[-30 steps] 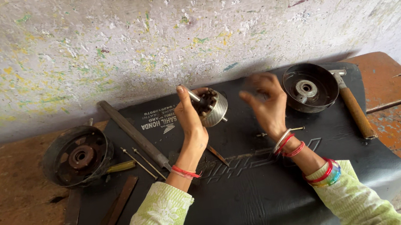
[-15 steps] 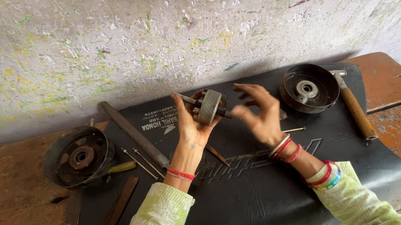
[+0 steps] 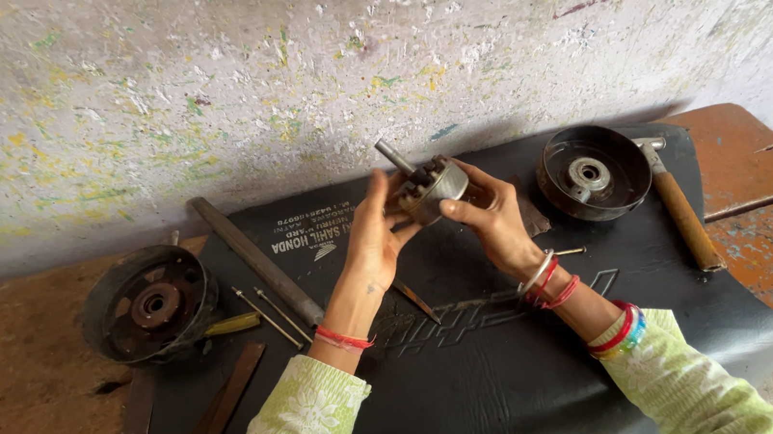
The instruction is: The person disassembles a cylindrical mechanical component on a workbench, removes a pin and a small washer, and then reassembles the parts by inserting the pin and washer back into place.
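Note:
Both hands hold a small round metal drum (image 3: 436, 187) with a shaft sticking up at its left, raised above a black rubber mat (image 3: 482, 371). My left hand (image 3: 374, 238) presses its palm and fingers against the drum's left side. My right hand (image 3: 493, 214) grips the drum's right side with thumb and fingers. Red bangles and thread circle both wrists; the sleeves are pale green.
A dark pulley wheel (image 3: 152, 302) lies at the mat's left edge, a dark bowl-shaped housing (image 3: 592, 172) at the right. A long metal bar (image 3: 256, 259), thin rods (image 3: 267, 313), a flat strip (image 3: 228, 397) and a wooden-handled hammer (image 3: 682, 212) lie around. A paint-spattered wall stands behind.
My right hand came in from the right and took hold of the drum. The drum turned in my left hand and now sits between both hands, shaft pointing up-left.

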